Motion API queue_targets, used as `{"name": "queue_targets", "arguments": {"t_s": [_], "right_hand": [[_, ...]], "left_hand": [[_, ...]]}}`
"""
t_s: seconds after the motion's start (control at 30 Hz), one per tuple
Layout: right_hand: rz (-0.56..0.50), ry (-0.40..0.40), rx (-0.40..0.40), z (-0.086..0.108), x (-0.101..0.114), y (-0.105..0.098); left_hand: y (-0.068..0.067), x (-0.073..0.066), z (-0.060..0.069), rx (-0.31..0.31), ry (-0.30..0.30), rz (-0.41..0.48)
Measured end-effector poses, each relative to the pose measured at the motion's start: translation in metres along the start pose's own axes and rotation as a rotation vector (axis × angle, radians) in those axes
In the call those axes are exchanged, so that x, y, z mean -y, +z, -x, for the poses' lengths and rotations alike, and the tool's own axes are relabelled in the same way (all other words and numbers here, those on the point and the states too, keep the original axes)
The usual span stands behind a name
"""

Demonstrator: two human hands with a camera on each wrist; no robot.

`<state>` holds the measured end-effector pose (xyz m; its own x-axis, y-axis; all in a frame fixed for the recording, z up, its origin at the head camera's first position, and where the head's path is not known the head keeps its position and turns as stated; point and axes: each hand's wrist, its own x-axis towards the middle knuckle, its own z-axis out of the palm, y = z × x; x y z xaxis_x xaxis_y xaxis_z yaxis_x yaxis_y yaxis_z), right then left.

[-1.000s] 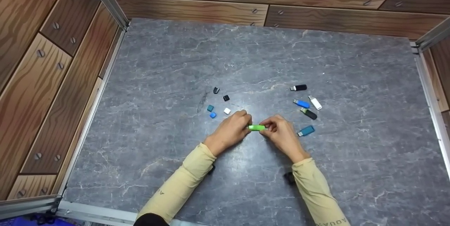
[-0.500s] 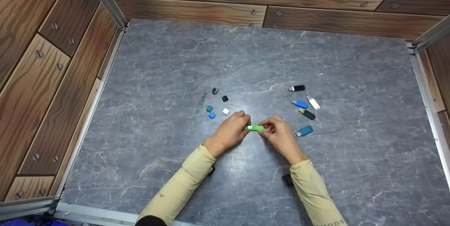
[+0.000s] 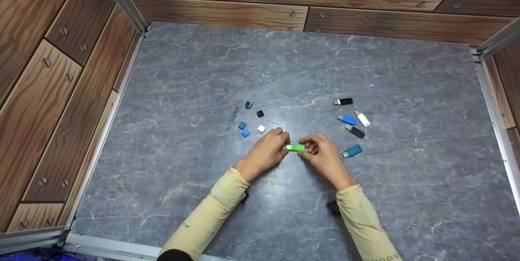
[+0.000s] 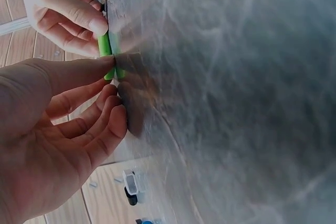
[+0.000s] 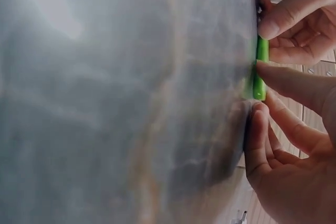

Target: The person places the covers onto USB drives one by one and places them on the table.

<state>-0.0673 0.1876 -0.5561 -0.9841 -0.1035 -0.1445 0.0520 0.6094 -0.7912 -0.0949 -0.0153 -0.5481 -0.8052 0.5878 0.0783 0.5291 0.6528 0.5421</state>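
Note:
A bright green USB flash drive (image 3: 295, 147) lies lengthwise between my two hands, low over the table in the middle of the head view. My left hand (image 3: 265, 150) pinches its left end between thumb and fingers. At its right end, the thumb and index finger of my right hand (image 3: 325, 156) pinch it. Both wrist views show the green drive (image 4: 105, 45) close to the table surface, with the fingertips of the two hands near each other. Fingers cover its two ends, so whether a cap sits on it is hidden.
Left of the hands lie small loose caps: dark grey (image 3: 248, 105), black (image 3: 260, 113), teal (image 3: 241, 125), blue (image 3: 245, 133) and white (image 3: 261, 128). Uncapped drives lie at right: black (image 3: 343, 101), blue (image 3: 347, 120), white (image 3: 362, 119), black-green (image 3: 355, 131), teal (image 3: 352, 151). Wood-patterned walls surround the table.

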Motion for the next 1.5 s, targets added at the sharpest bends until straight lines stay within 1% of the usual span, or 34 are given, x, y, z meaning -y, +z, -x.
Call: {"name": "queue_targets", "arguments": {"t_s": [0.1, 0.2, 0.37, 0.53, 0.67, 0.87, 1.0, 1.2, 1.43, 1.5], "right_hand": [[-0.036, 0.011, 0.017, 0.0, 0.0, -0.004], [-0.065, 0.035, 0.029, -0.001, -0.002, -0.008], [-0.121, 0.068, 0.021, -0.002, -0.003, -0.015], [-0.164, 0.08, 0.009, -0.002, -0.004, -0.023], [-0.154, 0.071, -0.027, -0.002, -0.006, -0.029], [-0.119, 0.084, -0.093, -0.005, -0.011, -0.04], [-0.095, 0.084, -0.146, -0.005, -0.016, -0.047], [0.003, 0.091, -0.238, -0.005, -0.027, -0.058], [0.028, 0.129, -0.284, -0.002, -0.034, -0.069], [0.032, 0.129, -0.3, -0.001, -0.036, -0.071]], "left_hand": [[-0.003, 0.001, -0.001, 0.025, -0.017, 0.043], [-0.008, 0.003, -0.002, 0.046, -0.048, 0.098], [-0.018, 0.009, -0.003, 0.035, -0.083, 0.145], [-0.026, 0.016, -0.003, -0.013, -0.092, 0.148], [-0.032, 0.022, -0.003, -0.05, -0.105, 0.162], [-0.038, 0.031, -0.004, -0.102, -0.142, 0.17], [-0.041, 0.037, -0.005, -0.154, -0.168, 0.171], [-0.043, 0.043, -0.008, -0.23, -0.187, 0.171], [-0.047, 0.053, -0.006, -0.289, -0.221, 0.134], [-0.047, 0.056, -0.005, -0.303, -0.232, 0.132]]}}
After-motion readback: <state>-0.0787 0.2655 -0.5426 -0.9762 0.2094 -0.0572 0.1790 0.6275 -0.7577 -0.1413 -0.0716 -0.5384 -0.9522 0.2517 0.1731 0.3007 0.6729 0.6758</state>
